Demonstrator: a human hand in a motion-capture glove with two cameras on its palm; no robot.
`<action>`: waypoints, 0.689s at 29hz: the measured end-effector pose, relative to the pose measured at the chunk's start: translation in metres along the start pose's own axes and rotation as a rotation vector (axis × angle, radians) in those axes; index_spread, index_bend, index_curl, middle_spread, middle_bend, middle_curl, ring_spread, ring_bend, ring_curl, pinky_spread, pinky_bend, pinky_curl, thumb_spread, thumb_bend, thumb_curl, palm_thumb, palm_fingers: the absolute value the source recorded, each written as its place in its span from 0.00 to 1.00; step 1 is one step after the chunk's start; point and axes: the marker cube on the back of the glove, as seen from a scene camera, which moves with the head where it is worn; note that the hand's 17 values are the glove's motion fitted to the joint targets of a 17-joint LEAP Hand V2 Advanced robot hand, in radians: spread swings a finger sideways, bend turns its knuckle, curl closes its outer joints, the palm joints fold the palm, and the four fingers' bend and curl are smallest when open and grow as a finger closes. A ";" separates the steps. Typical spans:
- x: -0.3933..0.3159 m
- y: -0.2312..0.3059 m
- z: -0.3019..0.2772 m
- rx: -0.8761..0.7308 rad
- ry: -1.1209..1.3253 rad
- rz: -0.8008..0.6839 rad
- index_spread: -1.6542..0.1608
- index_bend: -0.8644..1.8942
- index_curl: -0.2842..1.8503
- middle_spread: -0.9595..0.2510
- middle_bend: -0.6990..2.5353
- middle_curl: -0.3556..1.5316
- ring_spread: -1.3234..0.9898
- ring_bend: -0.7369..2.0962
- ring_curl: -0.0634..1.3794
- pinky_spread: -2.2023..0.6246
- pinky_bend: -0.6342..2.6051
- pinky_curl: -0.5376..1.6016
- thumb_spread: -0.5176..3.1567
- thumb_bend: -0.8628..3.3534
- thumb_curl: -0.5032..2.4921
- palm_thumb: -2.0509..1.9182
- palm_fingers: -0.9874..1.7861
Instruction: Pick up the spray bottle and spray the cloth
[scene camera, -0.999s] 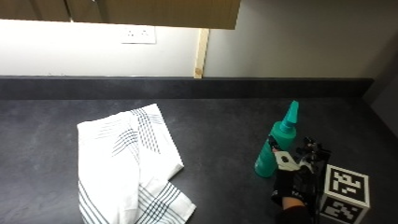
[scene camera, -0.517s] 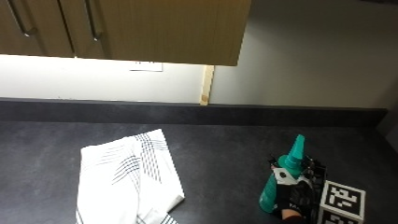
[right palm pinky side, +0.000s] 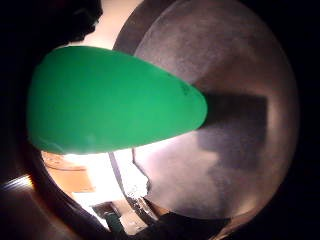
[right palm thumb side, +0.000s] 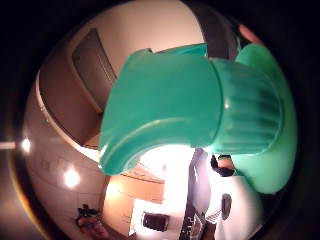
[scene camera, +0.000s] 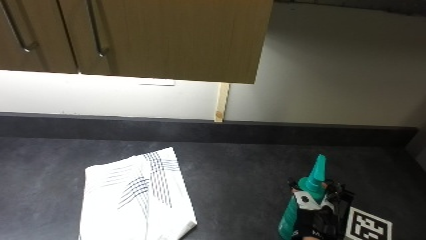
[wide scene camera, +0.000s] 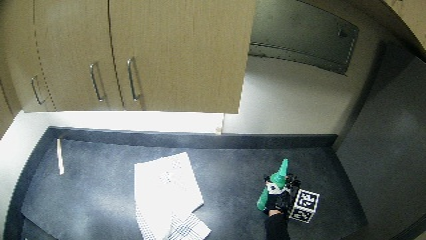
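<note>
Bottle (scene camera: 297, 216), green, upright on the dark counter (scene camera: 239, 175), held by the gloved right hand (scene camera: 318, 220), whose fingers are wrapped round the body from the side away from the cloth. Nozzle (scene camera: 318, 169) rises above the hand, tapering to a point and tilted slightly toward the back wall. In the thumb side palm view the ribbed collar and spray head (right palm thumb side: 165, 112) fill most of the frame, close against the palm; in the little finger side palm view the smooth green body (right palm pinky side: 110, 100) lies equally close, with the counter beyond it. Whether the base touches the counter cannot be told. Cloth (scene camera: 136, 197), white with dark stripes, lies flat on the counter well apart from the hand, on the bottle's side of it, folded with one edge turned under. Farther off, a dark upstand (scene camera: 200, 131) runs along the back of the counter, and wooden cabinets (scene camera: 166, 35) hang above it.
</note>
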 end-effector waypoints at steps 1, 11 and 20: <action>0.009 0.000 0.001 0.005 -0.045 0.029 0.76 0.43 0.28 0.83 0.31 0.40 0.61 0.40 0.28 0.83 0.32 0.37 0.40 0.21 0.36 0.76 0.57; 0.024 0.008 -0.006 -0.014 -0.117 0.045 0.79 0.41 0.31 0.79 0.34 0.42 0.59 0.40 0.30 0.83 0.27 0.36 0.38 0.20 0.37 0.79 0.61; -0.002 0.014 -0.017 -0.011 -0.168 0.042 0.80 0.39 0.32 0.79 0.32 0.42 0.58 0.39 0.31 0.83 0.26 0.36 0.36 0.20 0.38 0.79 0.63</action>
